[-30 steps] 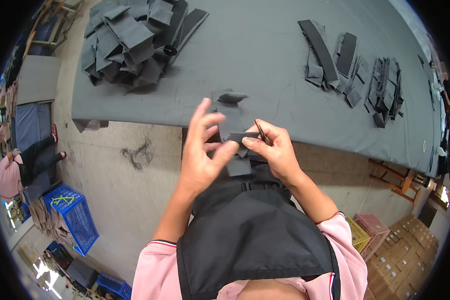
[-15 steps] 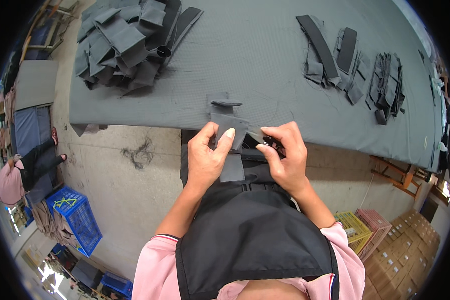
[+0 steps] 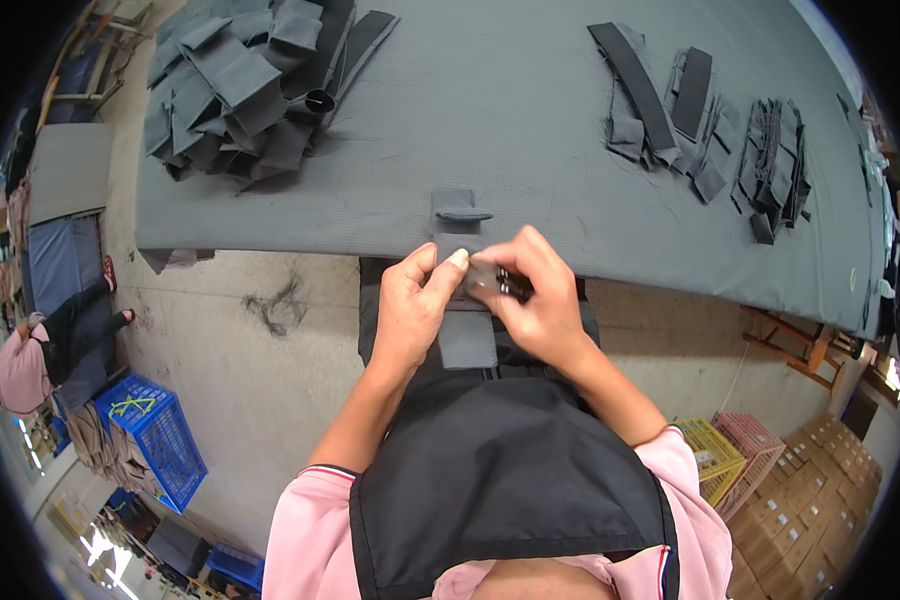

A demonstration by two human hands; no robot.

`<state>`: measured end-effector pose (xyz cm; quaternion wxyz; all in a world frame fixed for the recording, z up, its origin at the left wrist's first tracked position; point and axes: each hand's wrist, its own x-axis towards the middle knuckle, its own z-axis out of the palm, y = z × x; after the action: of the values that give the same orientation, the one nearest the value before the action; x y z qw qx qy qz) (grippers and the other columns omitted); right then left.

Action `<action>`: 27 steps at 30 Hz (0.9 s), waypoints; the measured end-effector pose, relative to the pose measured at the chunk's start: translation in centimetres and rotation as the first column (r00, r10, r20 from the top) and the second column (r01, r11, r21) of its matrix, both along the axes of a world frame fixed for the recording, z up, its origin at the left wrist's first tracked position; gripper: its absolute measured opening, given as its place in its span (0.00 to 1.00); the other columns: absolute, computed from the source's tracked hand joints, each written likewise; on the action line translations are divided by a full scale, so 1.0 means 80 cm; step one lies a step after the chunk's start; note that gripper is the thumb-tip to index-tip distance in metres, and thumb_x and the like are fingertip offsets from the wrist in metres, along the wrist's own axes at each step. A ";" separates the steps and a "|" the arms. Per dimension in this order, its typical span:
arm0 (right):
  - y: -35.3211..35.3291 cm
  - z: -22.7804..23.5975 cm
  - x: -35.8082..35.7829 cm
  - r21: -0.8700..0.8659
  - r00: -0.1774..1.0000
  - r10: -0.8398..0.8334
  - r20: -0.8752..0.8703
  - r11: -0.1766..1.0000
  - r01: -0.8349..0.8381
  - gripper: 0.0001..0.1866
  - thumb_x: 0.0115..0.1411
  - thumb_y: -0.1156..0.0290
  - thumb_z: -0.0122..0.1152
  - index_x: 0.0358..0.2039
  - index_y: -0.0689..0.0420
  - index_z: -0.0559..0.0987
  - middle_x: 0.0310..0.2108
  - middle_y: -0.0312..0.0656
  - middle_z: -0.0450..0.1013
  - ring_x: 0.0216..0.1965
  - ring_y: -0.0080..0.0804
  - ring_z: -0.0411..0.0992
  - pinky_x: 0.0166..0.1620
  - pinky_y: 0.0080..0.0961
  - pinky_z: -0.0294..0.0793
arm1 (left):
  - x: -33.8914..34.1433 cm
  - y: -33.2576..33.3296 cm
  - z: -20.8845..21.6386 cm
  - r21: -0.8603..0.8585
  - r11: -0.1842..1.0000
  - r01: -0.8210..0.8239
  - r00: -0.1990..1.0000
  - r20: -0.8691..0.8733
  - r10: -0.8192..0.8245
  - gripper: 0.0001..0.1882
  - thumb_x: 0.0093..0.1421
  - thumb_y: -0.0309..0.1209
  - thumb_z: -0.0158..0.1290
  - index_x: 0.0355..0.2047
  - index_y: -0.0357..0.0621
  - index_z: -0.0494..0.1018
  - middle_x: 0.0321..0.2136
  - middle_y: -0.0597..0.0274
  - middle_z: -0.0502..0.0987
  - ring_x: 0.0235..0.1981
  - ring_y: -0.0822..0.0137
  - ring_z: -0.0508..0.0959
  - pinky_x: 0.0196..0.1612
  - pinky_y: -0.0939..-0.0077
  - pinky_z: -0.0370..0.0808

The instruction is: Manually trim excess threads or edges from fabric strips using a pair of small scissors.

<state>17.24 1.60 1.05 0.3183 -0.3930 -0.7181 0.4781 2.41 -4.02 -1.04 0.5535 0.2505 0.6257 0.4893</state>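
At the near edge of the table, my left hand [image 3: 416, 300] pinches a grey fabric strip [image 3: 467, 340] between thumb and forefinger. The strip hangs down over my black apron, and its upper end, with a small folded tab [image 3: 464, 214], lies on the table. Close beside it, my right hand [image 3: 540, 297] is closed around a small black tool [image 3: 515, 284], with its fingertips at the strip by my left thumb. Fingers and motion blur hide most of the tool, so its exact kind cannot be told.
A heap of grey fabric pieces [image 3: 235, 90] lies at the table's far left. Dark strips [image 3: 635, 95] and a bundle of folded pieces [image 3: 773, 165] lie at the right. Blue crate [image 3: 155, 440], yellow crate [image 3: 708, 460] and cardboard boxes [image 3: 810, 500] stand on the floor. Another person [image 3: 30, 360] is far left.
My right hand has moved left with the black tool, right up to my left hand. The fabric strip has shifted slightly right and hangs straighter.
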 end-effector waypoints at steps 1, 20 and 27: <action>0.006 -0.017 -0.004 -0.113 0.996 -0.050 -0.070 0.993 0.042 0.11 0.48 0.79 0.66 0.31 0.60 0.74 0.23 0.33 0.63 0.23 0.19 0.61 0.28 0.17 0.63 | 0.000 0.002 0.007 -0.055 0.998 0.026 0.998 0.058 -0.023 0.17 0.60 0.31 0.54 0.18 0.43 0.60 0.22 0.76 0.60 0.23 0.81 0.55 0.25 0.81 0.56; -0.029 -0.012 0.053 -0.151 0.994 -0.109 -0.011 0.983 0.106 0.13 0.50 0.79 0.64 0.38 0.61 0.75 0.31 0.38 0.68 0.28 0.22 0.66 0.31 0.17 0.67 | 0.012 0.026 0.015 -0.109 0.979 -0.172 0.933 0.301 0.198 0.10 0.62 0.33 0.53 0.25 0.43 0.70 0.21 0.77 0.66 0.24 0.85 0.60 0.26 0.86 0.58; -0.019 -0.010 0.044 0.079 0.998 -0.051 0.030 0.996 0.049 0.14 0.46 0.78 0.67 0.36 0.61 0.77 0.27 0.39 0.70 0.23 0.27 0.68 0.26 0.21 0.66 | 0.002 0.009 -0.006 -0.005 0.997 -0.082 0.985 0.152 0.082 0.08 0.62 0.32 0.53 0.31 0.39 0.75 0.23 0.76 0.70 0.24 0.85 0.62 0.26 0.86 0.59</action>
<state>20.79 0.12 0.23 0.3338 -0.4057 -0.7311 0.4352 2.57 -3.33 -1.54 0.5789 0.1869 0.5912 0.5296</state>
